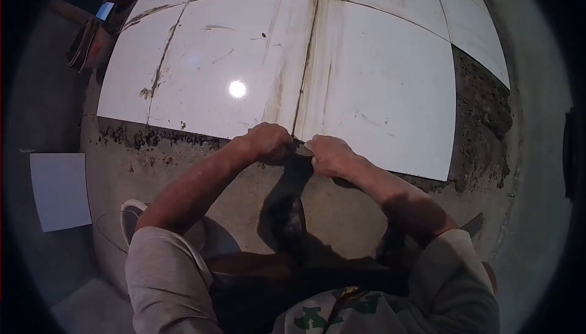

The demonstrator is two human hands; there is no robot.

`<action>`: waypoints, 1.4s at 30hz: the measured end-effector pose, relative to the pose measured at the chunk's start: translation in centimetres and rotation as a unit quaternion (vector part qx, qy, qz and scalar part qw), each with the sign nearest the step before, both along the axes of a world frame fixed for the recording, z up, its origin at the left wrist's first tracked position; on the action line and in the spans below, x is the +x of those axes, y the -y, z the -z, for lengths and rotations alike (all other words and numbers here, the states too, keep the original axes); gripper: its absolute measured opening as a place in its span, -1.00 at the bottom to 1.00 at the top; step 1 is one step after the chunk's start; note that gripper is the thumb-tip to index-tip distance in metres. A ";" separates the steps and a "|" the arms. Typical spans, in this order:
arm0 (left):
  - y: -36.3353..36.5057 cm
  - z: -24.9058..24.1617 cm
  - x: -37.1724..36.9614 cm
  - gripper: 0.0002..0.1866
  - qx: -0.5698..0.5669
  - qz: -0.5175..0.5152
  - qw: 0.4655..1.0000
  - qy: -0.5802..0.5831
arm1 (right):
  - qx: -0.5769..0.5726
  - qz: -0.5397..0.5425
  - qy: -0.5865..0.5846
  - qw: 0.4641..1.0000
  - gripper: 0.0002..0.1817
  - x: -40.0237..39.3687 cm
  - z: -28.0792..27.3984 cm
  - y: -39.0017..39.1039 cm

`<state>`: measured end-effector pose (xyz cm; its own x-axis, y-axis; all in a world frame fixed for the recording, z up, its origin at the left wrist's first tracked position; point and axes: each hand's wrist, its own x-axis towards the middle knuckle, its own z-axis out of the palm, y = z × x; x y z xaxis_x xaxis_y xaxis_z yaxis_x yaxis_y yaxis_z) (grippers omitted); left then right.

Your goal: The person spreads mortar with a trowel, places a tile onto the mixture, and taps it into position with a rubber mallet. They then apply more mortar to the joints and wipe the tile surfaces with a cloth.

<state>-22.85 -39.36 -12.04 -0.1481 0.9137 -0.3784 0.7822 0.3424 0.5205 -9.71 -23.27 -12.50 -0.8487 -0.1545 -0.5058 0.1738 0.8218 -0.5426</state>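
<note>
Large white floor tiles [390, 83] lie in front of me, with a dark, dirt-smeared joint [308, 59] running away between two of them. At the near end of this joint, my left hand [270, 143] is closed at the tile edge. Just to its right, my right hand [332, 156] is closed too, its thumb and fingers pressed together. Between the hands shows a small greyish piece [302, 149], which both hands seem to touch; its shape is mostly hidden by the fingers.
A loose white tile [61, 192] rests at the far left. Near my left elbow is a round bucket [130, 217]. Dark mortar [482, 114] borders the tiles on the right. Reddish-brown objects [97, 47] stand at the upper left.
</note>
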 end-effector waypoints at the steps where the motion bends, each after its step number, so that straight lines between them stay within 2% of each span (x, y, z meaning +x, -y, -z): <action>1: -0.2 -0.5 0.2 -0.82 -0.045 0.013 0.999 -0.020 | 0.006 -0.019 0.008 1.000 -0.72 0.1 -0.1 0.2; 2: -0.3 -0.9 0.5 -0.81 -0.089 0.027 0.995 -0.040 | 0.013 -0.037 0.015 0.999 -0.72 0.2 -0.3 0.4; 3: -0.1 -0.7 0.8 -0.81 -0.088 0.028 0.995 -0.041 | 0.014 -0.036 0.014 0.999 -0.72 0.3 -0.5 0.7; 5: 0.3 -0.2 1.6 -0.78 -0.136 0.096 0.985 -0.050 | 0.025 -0.129 0.116 0.985 -0.71 0.3 -1.1 1.3; 6: 0.2 -0.5 2.2 -0.76 -0.167 0.115 0.979 -0.036 | 0.031 -0.116 0.085 0.989 -0.69 1.0 -0.7 1.8; 8: 1.0 0.1 3.2 -0.77 -0.184 0.084 0.979 -0.024 | 0.014 -0.072 0.001 0.997 -0.68 2.6 0.3 2.3; 12: 2.3 -0.9 2.3 -0.79 -0.186 0.052 0.981 -0.027 | -0.005 0.004 0.000 1.000 -0.65 3.8 0.8 3.7; 15: 3.8 -1.4 2.4 -0.83 -0.115 -0.031 0.989 -0.088 | -0.034 0.121 0.030 0.992 -0.63 3.8 0.2 5.3; 16: 4.6 -0.9 2.5 -0.83 -0.113 -0.029 0.989 -0.091 | -0.034 0.124 0.027 0.991 -0.63 3.8 0.2 6.0; 18: 4.9 -2.3 2.9 -0.81 -0.128 -0.161 0.977 -0.064 | -0.109 0.181 -0.025 0.977 -0.58 3.4 0.1 7.4; 19: 5.5 -2.1 2.9 -0.81 -0.127 -0.160 0.977 -0.066 | -0.127 0.150 0.008 0.980 -0.47 3.0 0.0 7.9; 20: 6.2 -1.4 2.9 -0.75 -0.097 -0.242 0.963 -0.064 | -0.126 0.150 0.005 0.981 -0.47 2.8 -0.3 8.7; 21: 6.5 -1.4 3.0 -0.69 -0.066 -0.321 0.943 -0.060 | -0.140 0.153 -0.001 0.978 -0.34 3.0 -0.4 9.8; 22: 6.9 -1.5 3.4 -0.69 -0.065 -0.320 0.943 -0.063 | -0.153 0.156 -0.007 0.976 -0.20 3.0 -0.5 10.6; 23: 7.0 -2.1 3.8 -0.64 -0.047 -0.370 0.927 -0.024 | -0.152 0.157 -0.009 0.976 -0.20 2.8 -0.8 10.9; 24: 7.1 -2.3 4.2 -0.58 -0.029 -0.418 0.908 0.017 | -0.151 0.158 0.004 0.976 -0.08 2.7 -1.1 11.1; 25: 7.4 -1.9 4.1 -0.52 -0.062 -0.447 0.889 0.073 | -0.148 0.158 0.018 0.976 0.04 2.6 -1.2 11.1; 26: 7.0 -2.4 4.1 -0.52 -0.060 -0.446 0.890 0.075 | -0.145 0.159 0.018 0.976 0.04 2.6 -0.9 11.2; 28: 6.4 -3.7 4.2 -0.50 -0.085 -0.486 0.857 0.148 | -0.128 0.176 -0.009 0.976 -0.05 2.7 -0.2 11.3; 29: 6.0 -4.7 4.2 -0.48 -0.105 -0.478 0.859 0.147 | -0.144 0.216 -0.042 0.965 -0.31 2.5 -0.6 11.1; 30: 5.6 -5.4 4.3 -0.48 -0.100 -0.475 0.862 0.148 | -0.139 0.218 -0.044 0.965 -0.31 2.4 -0.5 10.7; 32: 5.3 -6.3 4.0 -0.43 -0.105 -0.384 0.916 0.048 | -0.185 0.207 -0.031 0.960 -0.55 1.8 0.3 9.8; 33: 5.8 -6.1 3.8 -0.39 -0.080 -0.372 0.923 0.064 | -0.176 0.197 -0.095 0.960 -0.62 2.0 0.9 9.7; 34: 6.1 -6.1 3.5 -0.39 -0.076 -0.366 0.925 0.066 | -0.170 0.203 -0.096 0.960 -0.62 1.9 1.6 9.2; 36: 6.5 -6.5 3.0 -0.40 -0.070 -0.400 0.912 0.056 | -0.102 0.067 -0.045 0.991 -0.62 1.6 1.8 8.0; 37: 7.0 -6.2 2.9 -0.40 -0.069 -0.391 0.916 0.056 | -0.095 0.089 -0.117 0.985 -0.60 2.3 1.6 8.0; 38: 7.8 -5.7 3.2 -0.43 -0.048 -0.436 0.898 0.037 | -0.092 0.094 -0.117 0.984 -0.60 2.1 2.3 7.8; 39: 8.5 -5.0 3.7 -0.46 -0.027 -0.478 0.878 0.019 | -0.048 0.027 -0.146 0.988 -0.58 1.8 3.4 7.6; 40: 9.3 -3.8 4.6 -0.46 -0.026 -0.471 0.882 0.023 | -0.003 -0.037 -0.171 0.985 -0.55 1.9 4.1 7.0; 42: 10.2 -1.8 5.3 -0.50 0.006 -0.616 0.776 0.137 | -0.012 -0.050 -0.171 0.984 -0.56 2.5 3.7 6.5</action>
<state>-17.55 -49.57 -10.24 -0.8270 0.1467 -0.5427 -0.2757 0.7356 0.6188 -7.20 -29.81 -16.22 -0.9484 -0.2544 -0.1892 -0.1032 0.8120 -0.5745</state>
